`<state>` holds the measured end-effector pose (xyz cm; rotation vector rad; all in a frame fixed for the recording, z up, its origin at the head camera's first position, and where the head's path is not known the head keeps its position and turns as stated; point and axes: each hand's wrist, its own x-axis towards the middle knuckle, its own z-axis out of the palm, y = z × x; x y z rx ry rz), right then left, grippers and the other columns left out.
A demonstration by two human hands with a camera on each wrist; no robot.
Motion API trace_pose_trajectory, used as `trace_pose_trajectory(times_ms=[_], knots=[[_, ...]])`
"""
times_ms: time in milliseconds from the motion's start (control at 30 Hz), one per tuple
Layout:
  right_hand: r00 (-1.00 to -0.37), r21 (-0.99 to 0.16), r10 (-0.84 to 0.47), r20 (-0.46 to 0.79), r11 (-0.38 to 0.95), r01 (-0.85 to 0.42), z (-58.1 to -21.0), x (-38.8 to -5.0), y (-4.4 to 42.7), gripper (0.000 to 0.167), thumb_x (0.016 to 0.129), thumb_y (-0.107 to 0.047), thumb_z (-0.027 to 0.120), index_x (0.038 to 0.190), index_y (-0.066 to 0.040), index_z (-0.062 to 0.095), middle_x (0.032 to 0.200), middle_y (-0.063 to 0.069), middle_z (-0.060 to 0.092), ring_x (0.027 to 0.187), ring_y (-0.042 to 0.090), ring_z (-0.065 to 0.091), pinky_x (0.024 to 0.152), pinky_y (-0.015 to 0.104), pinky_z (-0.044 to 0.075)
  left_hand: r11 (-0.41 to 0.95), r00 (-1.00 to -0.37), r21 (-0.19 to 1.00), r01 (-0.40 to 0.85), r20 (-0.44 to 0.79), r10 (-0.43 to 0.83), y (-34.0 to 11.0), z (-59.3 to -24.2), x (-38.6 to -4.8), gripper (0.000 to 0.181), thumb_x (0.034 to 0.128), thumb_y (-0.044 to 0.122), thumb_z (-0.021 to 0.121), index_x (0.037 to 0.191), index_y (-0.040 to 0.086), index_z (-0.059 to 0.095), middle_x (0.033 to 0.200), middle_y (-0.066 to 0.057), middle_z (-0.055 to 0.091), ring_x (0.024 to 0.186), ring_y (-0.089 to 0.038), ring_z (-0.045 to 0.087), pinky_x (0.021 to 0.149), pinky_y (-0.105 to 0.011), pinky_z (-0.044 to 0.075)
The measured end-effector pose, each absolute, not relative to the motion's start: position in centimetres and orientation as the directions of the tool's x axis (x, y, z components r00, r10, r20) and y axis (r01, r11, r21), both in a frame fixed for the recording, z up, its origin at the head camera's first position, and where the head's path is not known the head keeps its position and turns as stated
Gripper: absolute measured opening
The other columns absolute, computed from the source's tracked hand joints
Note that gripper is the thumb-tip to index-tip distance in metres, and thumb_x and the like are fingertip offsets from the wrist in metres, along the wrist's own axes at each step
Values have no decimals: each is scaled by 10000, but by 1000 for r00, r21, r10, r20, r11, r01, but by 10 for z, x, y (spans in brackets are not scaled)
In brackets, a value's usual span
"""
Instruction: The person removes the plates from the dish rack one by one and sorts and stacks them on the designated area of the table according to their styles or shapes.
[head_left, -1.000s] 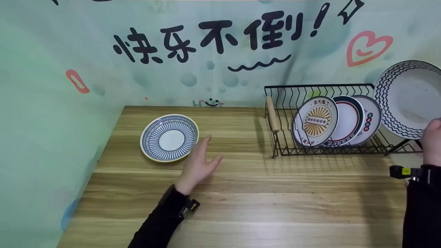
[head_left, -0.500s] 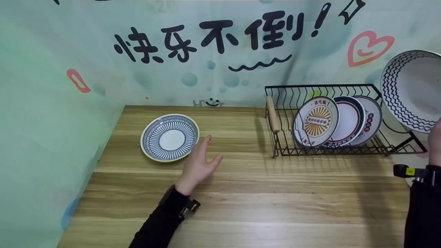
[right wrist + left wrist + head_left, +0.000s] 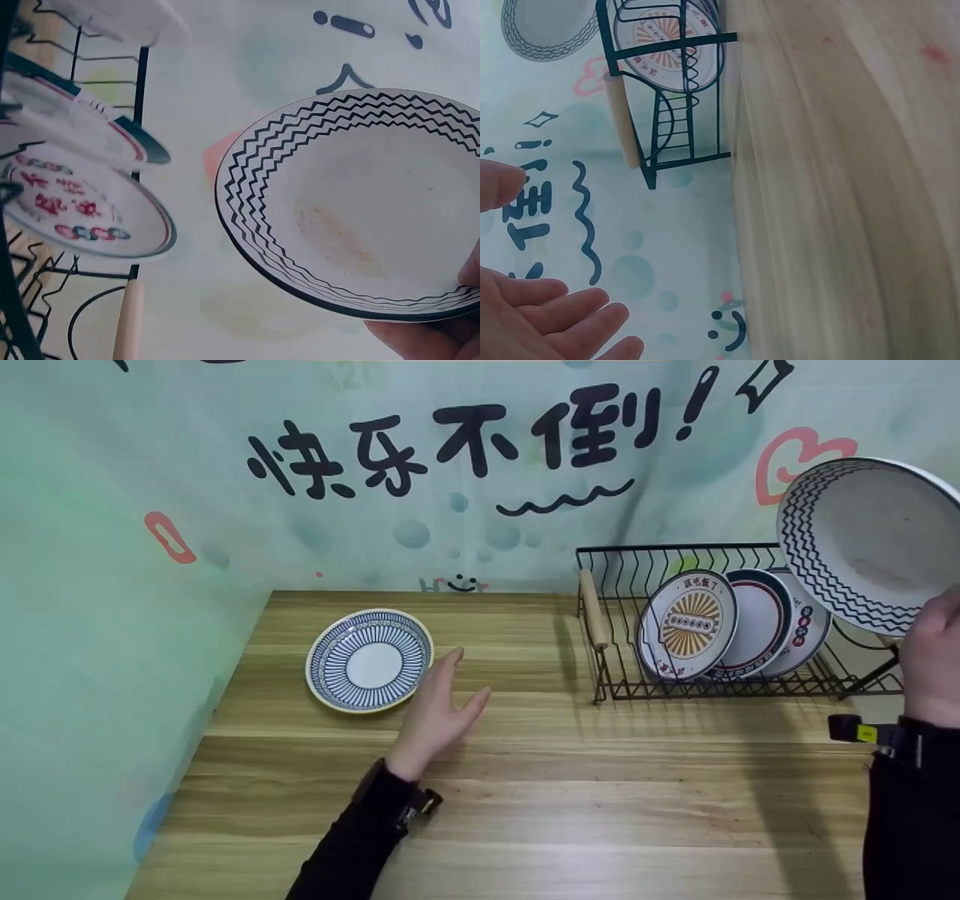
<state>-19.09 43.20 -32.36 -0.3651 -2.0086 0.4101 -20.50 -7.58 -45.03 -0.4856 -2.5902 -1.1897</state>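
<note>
In the head view, my right hand (image 3: 931, 664) grips the lower rim of a large white dish (image 3: 874, 536) with black zigzag lines, held raised over the right end of a black wire rack (image 3: 697, 690). The right wrist view shows its thumb on the inner side of the dish (image 3: 352, 202) and fingers beneath. My left hand (image 3: 433, 712) is beside the right edge of a blue-striped plate (image 3: 373, 664), fingers extended and thumb apart; whether it touches the rim is unclear. In the left wrist view nothing lies between thumb and fingers.
Three plates lean in the rack: a sunburst one (image 3: 686, 622) in front, a dark-rimmed one (image 3: 750, 634) and another behind with red marks (image 3: 814, 622). The rack has a wooden handle (image 3: 592, 611) at its left. Behind the wooden table (image 3: 525, 802) hangs a printed cloth (image 3: 360, 532).
The large dish first went up and right, then came left over the rack's right end with my right hand. My left hand has shifted very slightly; the striped plate has stayed put.
</note>
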Motion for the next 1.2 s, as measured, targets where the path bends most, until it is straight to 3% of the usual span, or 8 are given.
trace_pose_trajectory(times_ms=[67,133,200,300,500,700,800,1200], knots=[[-483,-437,419,769,896,81,-322,-190,427,343,1045,-163,343,831,57,495,765,113,470,658,136,387,636,253,298,606,-915,691,394,354,190,-74,-448,-205,750,915,349,690,1463,-53,374,1454,-233,452,1341,-375,417,1143,-489,303],[-499,-443,414,761,894,66,-321,-189,423,340,1043,-175,347,1145,52,580,1057,193,583,879,241,529,833,268,405,598,-916,698,394,353,191,-73,-446,-206,753,916,350,688,1467,-52,369,1464,-233,441,1353,-372,404,1149,-484,293],[-506,-449,402,763,893,31,-321,-188,419,434,1046,-197,351,1427,-13,448,1373,187,506,1176,279,508,1050,323,371,592,-915,701,397,353,196,-72,-444,-206,753,917,346,687,1470,-50,365,1468,-233,435,1359,-371,398,1151,-483,290],[-520,-491,406,751,871,-29,-320,-187,412,478,1036,-181,369,1508,-104,357,1492,121,432,1349,192,426,1126,247,298,591,-914,700,401,354,200,-70,-442,-205,748,919,341,685,1471,-49,364,1470,-238,430,1364,-374,391,1153,-485,286],[-536,-507,359,764,847,-156,-321,-191,394,381,1019,-36,373,1354,27,544,1269,246,597,1096,340,569,966,194,399,590,-918,707,390,347,192,-67,-437,-207,759,916,352,686,1478,-39,360,1480,-228,423,1370,-361,387,1153,-473,290],[-519,-505,373,769,853,-135,-327,-193,382,316,980,-32,430,1201,135,582,990,187,660,746,-101,421,722,112,364,580,-905,699,419,375,201,-63,-434,-208,757,916,356,688,1466,-53,369,1471,-233,431,1364,-359,396,1149,-470,298],[-506,-464,320,801,866,-186,-331,-195,377,301,974,-12,438,1190,127,594,875,77,600,668,-129,318,638,112,273,578,-899,695,428,391,195,-62,-433,-208,751,913,353,691,1459,-56,378,1466,-234,438,1361,-359,400,1149,-468,298],[-581,-578,331,743,755,-310,-338,-198,353,352,943,6,478,1265,86,597,1194,245,656,991,42,607,934,138,436,571,-878,678,464,437,194,-54,-428,-208,721,907,316,701,1439,-68,401,1433,-242,473,1325,-377,440,1141,-466,314]])
